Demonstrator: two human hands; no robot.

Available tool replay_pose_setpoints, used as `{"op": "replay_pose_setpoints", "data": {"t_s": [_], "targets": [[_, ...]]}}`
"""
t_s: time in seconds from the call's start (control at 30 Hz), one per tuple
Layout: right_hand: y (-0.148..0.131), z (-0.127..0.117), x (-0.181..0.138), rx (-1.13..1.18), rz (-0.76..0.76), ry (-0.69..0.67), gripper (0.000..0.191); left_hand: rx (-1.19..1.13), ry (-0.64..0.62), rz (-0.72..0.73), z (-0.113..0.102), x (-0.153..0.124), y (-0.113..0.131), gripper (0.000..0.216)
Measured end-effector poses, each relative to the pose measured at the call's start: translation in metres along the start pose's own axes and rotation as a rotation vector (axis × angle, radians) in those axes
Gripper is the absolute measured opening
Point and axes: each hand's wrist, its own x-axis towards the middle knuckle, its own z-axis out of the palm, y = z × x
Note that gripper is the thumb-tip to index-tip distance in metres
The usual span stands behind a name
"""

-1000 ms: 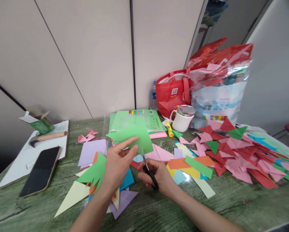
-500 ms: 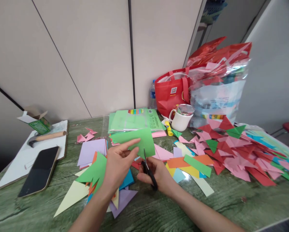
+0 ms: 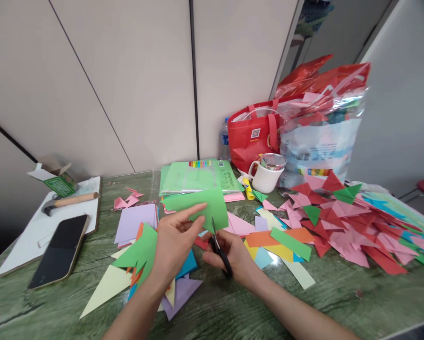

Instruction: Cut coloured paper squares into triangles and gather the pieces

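In the head view, my left hand (image 3: 178,241) pinches a sheet of green paper (image 3: 217,210) between thumb and fingers, holding it above the table. My right hand (image 3: 235,257) is closed around the black handles of a pair of scissors (image 3: 219,255). The blades point up and overlap the lower edge of the green sheet; whether they are parted is hard to make out. Under my left forearm lie cut pieces in green, cream, orange and purple, among them a cream triangle (image 3: 107,288). A stack of purple paper squares (image 3: 136,224) sits left of my left hand.
A phone (image 3: 59,250) and a hammer (image 3: 72,202) lie at the left. A white mug (image 3: 267,177), a glue stick (image 3: 248,188) and a red bag (image 3: 252,139) stand behind. Folded pink and red pieces (image 3: 350,226) heap up at the right, near paper strips (image 3: 290,243).
The view has shifted very slightly. Both hands, the green paper and the scissors keep nearly the same positions.
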Motion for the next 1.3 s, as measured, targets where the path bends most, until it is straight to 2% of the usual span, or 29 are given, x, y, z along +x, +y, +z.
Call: {"op": "replay_pose_setpoints", "data": {"t_s": [0.67,0.93,1.17,1.3], "targets": [[0.009,0.001,0.000,-0.009,0.031,0.021,0.036,0.036,0.010,0.003,0.001,-0.003,0.002,0.029],[0.004,0.001,0.001,-0.024,0.028,0.052,0.040,0.124,0.042,0.033,-0.001,-0.001,0.003,0.026],[0.005,0.001,-0.001,0.075,0.037,-0.150,0.040,0.072,0.120,0.045,-0.009,0.004,0.002,0.027],[0.004,0.003,-0.002,0.121,0.007,-0.212,0.036,0.114,0.150,0.040,-0.015,0.007,0.002,0.027]]}}
